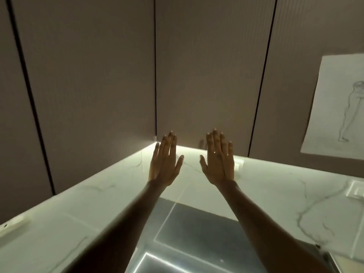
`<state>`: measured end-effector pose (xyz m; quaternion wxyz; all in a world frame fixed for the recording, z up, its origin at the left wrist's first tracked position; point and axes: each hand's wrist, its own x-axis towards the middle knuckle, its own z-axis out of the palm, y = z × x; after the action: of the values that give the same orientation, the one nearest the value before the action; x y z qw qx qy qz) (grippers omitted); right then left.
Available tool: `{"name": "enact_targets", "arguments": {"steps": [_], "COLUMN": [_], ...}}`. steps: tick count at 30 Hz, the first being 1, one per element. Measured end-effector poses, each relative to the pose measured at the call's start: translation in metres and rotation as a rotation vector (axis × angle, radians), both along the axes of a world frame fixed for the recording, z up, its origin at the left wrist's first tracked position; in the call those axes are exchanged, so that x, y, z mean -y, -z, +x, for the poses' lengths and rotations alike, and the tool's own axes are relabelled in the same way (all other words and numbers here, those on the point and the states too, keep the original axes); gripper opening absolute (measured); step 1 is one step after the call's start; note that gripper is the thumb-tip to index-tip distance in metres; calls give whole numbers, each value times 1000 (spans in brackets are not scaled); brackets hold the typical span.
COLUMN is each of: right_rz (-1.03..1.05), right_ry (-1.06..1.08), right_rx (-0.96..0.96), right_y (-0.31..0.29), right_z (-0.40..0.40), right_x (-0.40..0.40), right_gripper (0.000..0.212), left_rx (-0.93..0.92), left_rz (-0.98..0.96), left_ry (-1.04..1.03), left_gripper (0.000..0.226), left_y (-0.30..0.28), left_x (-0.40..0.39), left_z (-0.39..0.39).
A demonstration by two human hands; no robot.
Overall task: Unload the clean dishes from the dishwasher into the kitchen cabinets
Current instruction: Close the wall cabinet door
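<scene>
Both arms reach forward and up toward the brown upper kitchen cabinets. My left hand is flat with straight fingers, its fingertips at the lower edge of a shut cabinet door, just right of the corner seam. My right hand is also flat with fingers spread, fingertips on the same door's lower edge. Neither hand holds anything. All cabinet doors in view are shut. No dishwasher and no dishes are in view.
A lit white marble backsplash runs below the cabinets around a corner. A dark glass cooktop lies beneath my arms. A paper sketch hangs on the right-hand cabinet door. A white wall socket sits at the right edge.
</scene>
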<state>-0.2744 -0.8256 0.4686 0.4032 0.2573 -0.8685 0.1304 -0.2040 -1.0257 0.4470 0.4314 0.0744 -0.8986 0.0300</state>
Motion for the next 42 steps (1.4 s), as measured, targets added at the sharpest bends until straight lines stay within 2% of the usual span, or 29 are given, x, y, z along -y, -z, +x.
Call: {"name": "enact_targets", "arguments": {"steps": [4, 9, 13, 19, 21, 33, 42], "right_rz": [-29, -3, 53, 192, 211, 251, 281], "right_ry": [4, 27, 38, 101, 95, 203, 275], "right_rx": [73, 326, 453, 703, 733, 932, 1001], "right_y": [64, 145, 216, 303, 326, 376, 387], "right_z": [24, 70, 121, 196, 219, 329, 433], "right_x": [-55, -135, -197, -286, -314, -420, -508], "right_gripper": [82, 86, 85, 82, 81, 77, 75], "left_rx": [76, 219, 376, 672, 715, 950, 969], "left_rz": [61, 186, 264, 245, 232, 207, 242], "left_ry": [19, 80, 84, 57, 78, 75, 123], "left_gripper": [75, 81, 82, 82, 82, 79, 79], "left_y": [48, 133, 205, 288, 307, 349, 385], "left_x": [-38, -111, -180, -269, -295, -414, -487], "left_z": [29, 81, 127, 188, 206, 303, 394]}}
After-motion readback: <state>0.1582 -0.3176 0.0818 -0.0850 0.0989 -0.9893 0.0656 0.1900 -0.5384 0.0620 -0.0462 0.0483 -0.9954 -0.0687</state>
